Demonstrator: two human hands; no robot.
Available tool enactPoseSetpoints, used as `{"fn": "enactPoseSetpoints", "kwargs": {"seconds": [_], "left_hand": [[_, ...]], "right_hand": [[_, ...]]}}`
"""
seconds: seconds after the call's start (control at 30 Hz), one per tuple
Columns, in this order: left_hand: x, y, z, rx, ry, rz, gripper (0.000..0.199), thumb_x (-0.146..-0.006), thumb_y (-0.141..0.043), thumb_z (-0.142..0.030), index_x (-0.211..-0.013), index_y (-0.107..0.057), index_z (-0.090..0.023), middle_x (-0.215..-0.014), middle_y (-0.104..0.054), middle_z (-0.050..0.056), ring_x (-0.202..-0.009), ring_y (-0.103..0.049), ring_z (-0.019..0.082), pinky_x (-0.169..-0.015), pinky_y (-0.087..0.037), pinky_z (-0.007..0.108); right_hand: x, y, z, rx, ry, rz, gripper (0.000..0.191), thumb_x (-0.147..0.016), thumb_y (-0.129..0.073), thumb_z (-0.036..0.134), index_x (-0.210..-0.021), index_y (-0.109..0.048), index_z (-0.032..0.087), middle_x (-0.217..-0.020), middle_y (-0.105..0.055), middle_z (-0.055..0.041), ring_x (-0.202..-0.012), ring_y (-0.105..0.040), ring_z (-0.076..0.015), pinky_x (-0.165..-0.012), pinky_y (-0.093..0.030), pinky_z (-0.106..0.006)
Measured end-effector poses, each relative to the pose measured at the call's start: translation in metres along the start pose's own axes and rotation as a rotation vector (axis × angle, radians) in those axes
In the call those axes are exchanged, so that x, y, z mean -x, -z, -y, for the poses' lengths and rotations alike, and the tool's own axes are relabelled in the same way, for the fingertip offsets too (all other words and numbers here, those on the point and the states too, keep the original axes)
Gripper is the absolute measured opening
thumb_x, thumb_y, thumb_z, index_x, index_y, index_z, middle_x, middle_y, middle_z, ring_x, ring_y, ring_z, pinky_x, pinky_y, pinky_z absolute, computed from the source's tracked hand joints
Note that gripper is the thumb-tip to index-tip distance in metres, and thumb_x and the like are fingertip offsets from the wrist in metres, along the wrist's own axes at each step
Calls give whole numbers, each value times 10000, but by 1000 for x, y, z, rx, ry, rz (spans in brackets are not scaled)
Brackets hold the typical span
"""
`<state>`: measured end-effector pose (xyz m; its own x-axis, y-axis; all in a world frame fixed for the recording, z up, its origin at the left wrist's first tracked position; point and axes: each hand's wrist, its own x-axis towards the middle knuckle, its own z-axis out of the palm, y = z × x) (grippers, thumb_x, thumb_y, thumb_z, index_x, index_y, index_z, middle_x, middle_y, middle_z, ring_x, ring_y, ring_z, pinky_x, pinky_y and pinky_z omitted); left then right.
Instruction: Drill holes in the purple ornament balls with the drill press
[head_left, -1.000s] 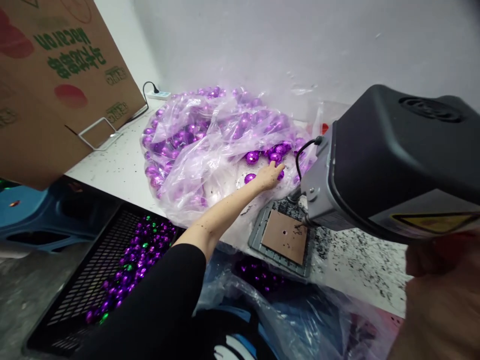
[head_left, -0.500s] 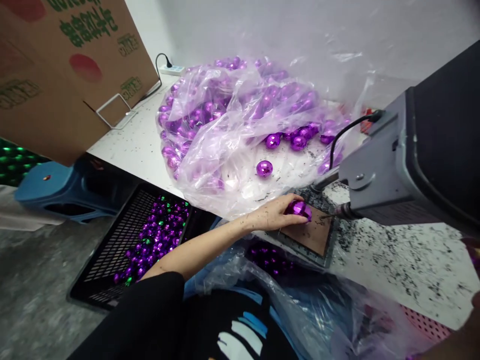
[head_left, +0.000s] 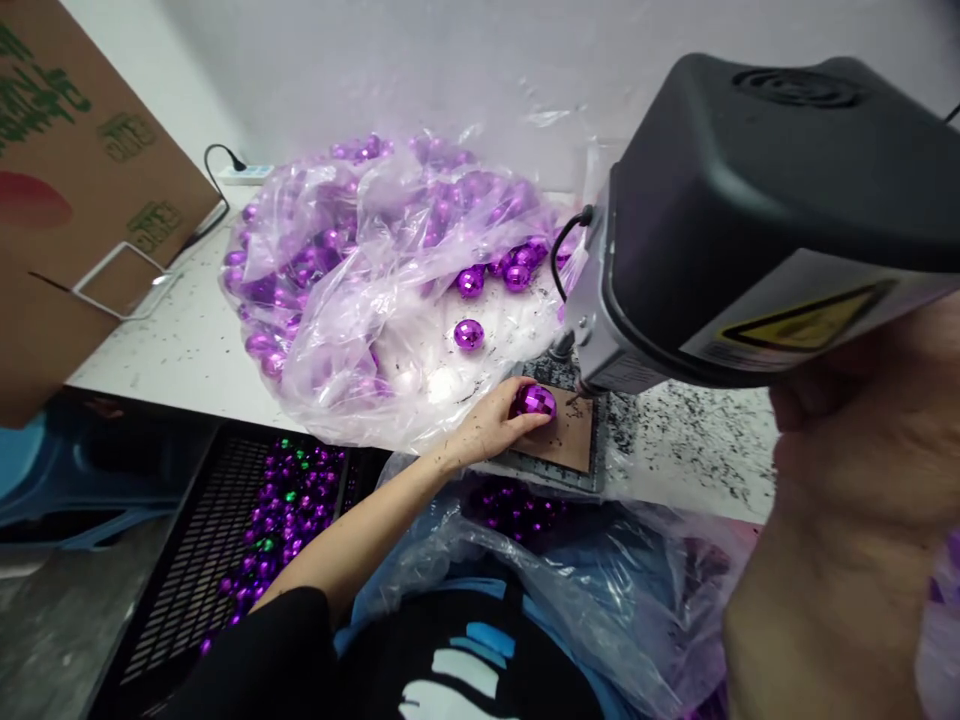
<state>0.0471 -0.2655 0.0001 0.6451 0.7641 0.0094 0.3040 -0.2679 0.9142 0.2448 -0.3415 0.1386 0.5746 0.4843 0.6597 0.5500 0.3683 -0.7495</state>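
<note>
A shiny purple faceted ball [head_left: 537, 401] is held between the thumb and fingers of my left hand [head_left: 491, 420]. It rests over the brown pad [head_left: 566, 440] on the dark metal base of a drill press, with the tip of the machine just to its right. Large and close to the camera, my right hand [head_left: 862, 430] is at the right, beside and partly behind the black machine housing [head_left: 780, 200]; its fingers are mostly hidden. One loose purple ball [head_left: 469, 334] lies on the plastic behind my left hand.
Clear plastic [head_left: 337, 330] covers many purple balls on the white table [head_left: 187, 350]. Dark shavings litter the tabletop around the base. A black crate [head_left: 180, 560] of small purple and green balls stands below at the left, near a cardboard box [head_left: 97, 270] and blue stool [head_left: 97, 500].
The view has turned to the right. My right hand has come up from the lower right corner to the machine housing. My left hand still holds the purple ball at the pad.
</note>
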Motion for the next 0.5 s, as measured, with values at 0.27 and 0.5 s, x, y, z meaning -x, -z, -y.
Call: {"fn": "enactPoseSetpoints", "kwargs": {"seconds": [0.27,0.5], "left_hand": [[-6,-15,-5,-359,-97,-66,497,-815,-725,-412,-1258,-570,-248,-1149,-558,58,-1050,-588,236,-950,-497,389],[-9,-43,-3,-422,-106,-191,469,-729,-788,-354,-1142,-608,-223,-1092,-553,64,-1054,-549,256,-941,-458,415]], "right_hand": [[1,-8,13,-101,-93,-41,319,-837,-576,362,-597,-529,156,-509,-314,51,-380,-292,-40,-299,-158,-226],[2,-9,12,-88,-72,-49,311,-864,-554,349,-632,-578,144,-491,-262,58,-389,-268,-29,-316,-148,-213]]}}
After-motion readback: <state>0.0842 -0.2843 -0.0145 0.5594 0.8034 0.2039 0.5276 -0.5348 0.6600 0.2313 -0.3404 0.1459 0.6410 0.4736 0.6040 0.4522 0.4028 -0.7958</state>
